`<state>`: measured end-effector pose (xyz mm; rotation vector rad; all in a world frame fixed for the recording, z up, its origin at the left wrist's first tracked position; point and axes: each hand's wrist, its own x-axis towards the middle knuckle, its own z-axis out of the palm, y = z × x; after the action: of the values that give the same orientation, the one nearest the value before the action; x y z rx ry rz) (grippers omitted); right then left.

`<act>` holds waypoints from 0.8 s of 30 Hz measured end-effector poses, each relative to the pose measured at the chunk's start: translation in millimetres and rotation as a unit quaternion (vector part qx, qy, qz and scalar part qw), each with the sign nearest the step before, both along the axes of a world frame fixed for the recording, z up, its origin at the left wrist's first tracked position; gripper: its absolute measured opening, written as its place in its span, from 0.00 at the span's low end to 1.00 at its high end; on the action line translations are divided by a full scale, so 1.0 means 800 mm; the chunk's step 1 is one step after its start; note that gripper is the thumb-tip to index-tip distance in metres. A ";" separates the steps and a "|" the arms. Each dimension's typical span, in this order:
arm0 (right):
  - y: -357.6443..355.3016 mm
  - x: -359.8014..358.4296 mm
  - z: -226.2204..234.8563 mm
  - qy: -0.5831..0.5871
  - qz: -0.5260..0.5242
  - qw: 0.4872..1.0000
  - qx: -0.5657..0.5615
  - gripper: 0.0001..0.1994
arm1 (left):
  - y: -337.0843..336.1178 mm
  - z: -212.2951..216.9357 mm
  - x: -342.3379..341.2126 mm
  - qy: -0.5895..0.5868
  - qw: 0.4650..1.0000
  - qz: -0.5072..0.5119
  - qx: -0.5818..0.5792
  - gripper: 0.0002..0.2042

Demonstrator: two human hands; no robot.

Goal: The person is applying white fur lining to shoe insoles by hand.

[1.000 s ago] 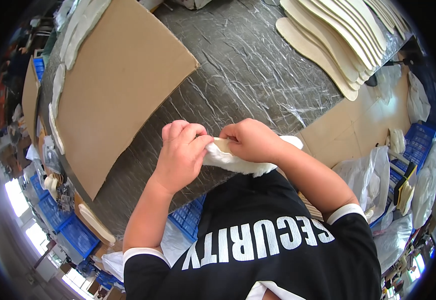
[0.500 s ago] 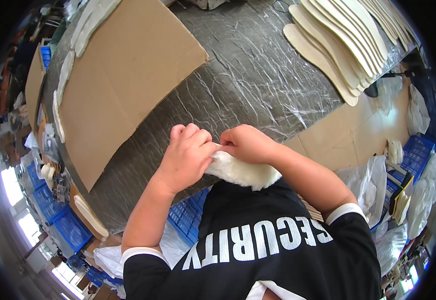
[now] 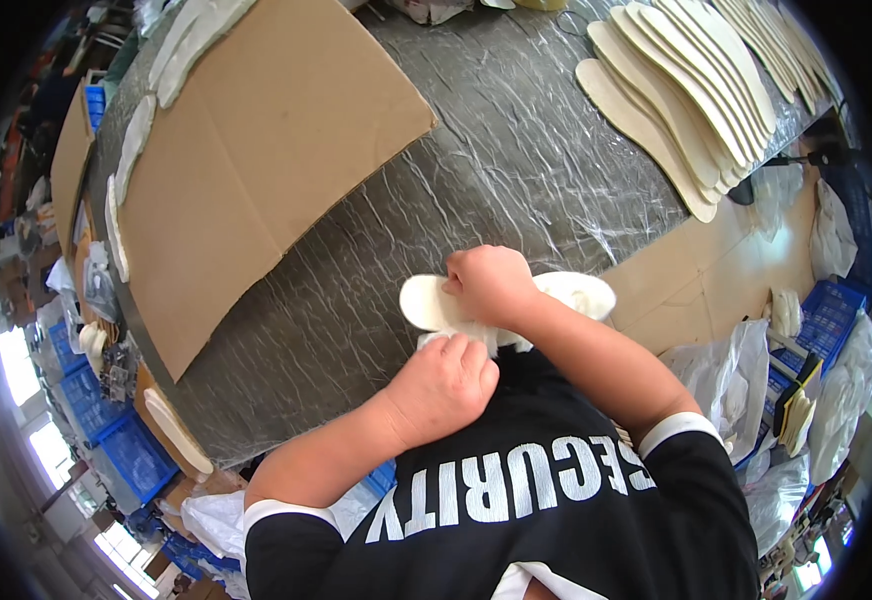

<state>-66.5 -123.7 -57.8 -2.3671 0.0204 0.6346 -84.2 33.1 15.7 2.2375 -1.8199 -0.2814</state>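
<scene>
My right hand (image 3: 491, 285) is closed on a white shoe insole (image 3: 426, 300) that lies along the near edge of the grey plastic-covered table (image 3: 516, 150). The insole's rounded ends stick out on both sides of that hand. My left hand (image 3: 446, 385) sits just below it, fingers curled on the near edge of a small white stack of the same pieces, close to my black shirt. How many pieces lie under the hands is hidden.
A large brown cardboard sheet (image 3: 256, 150) lies on the table's left part, with white insoles (image 3: 136, 140) along its far edge. A fanned row of beige insoles (image 3: 676, 90) fills the top right. Blue crates (image 3: 826, 310) and plastic bags (image 3: 736, 370) stand around the table.
My left hand has dropped from beside the right hand to below it. One white insole now lies flat and spread out under my right hand.
</scene>
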 end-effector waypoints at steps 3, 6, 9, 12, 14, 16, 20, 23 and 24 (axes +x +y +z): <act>0.006 0.013 -0.008 -0.016 -0.012 0.999 -0.044 0.10 | -0.007 0.018 -0.021 0.081 0.997 0.003 -0.006 0.05; 0.004 0.020 -0.004 -0.001 0.045 0.998 -0.032 0.11 | 0.002 0.020 0.016 0.099 0.986 0.130 -0.039 0.04; 0.004 0.019 -0.012 -0.112 0.079 0.991 0.005 0.09 | 0.028 0.022 0.049 0.185 0.939 0.289 0.022 0.10; -0.001 0.032 -0.008 -0.154 0.156 0.975 -0.041 0.09 | 0.039 0.005 0.064 0.224 0.909 0.350 0.020 0.13; 0.000 0.034 -0.013 -0.154 0.141 0.978 -0.010 0.11 | 0.039 0.000 0.071 0.226 0.905 0.362 0.009 0.14; -0.004 0.032 -0.016 -0.152 0.126 0.980 0.022 0.12 | 0.038 -0.001 0.079 0.243 0.904 0.347 0.051 0.12; -0.027 -0.014 0.014 -0.219 -0.020 0.975 -0.013 0.19 | 0.042 -0.002 0.094 0.268 0.873 0.394 0.101 0.10; -0.023 -0.056 0.025 -0.145 -0.030 0.986 -0.082 0.21 | 0.049 -0.011 0.101 0.303 0.864 0.391 0.095 0.10; -0.021 -0.065 0.020 -0.135 -0.034 0.987 -0.083 0.22 | 0.050 -0.014 0.103 0.307 0.867 0.386 0.075 0.10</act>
<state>-118.6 -140.2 -41.5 -2.5837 0.0364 0.2847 -1.8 73.3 4.8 2.3756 -0.5372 -0.8549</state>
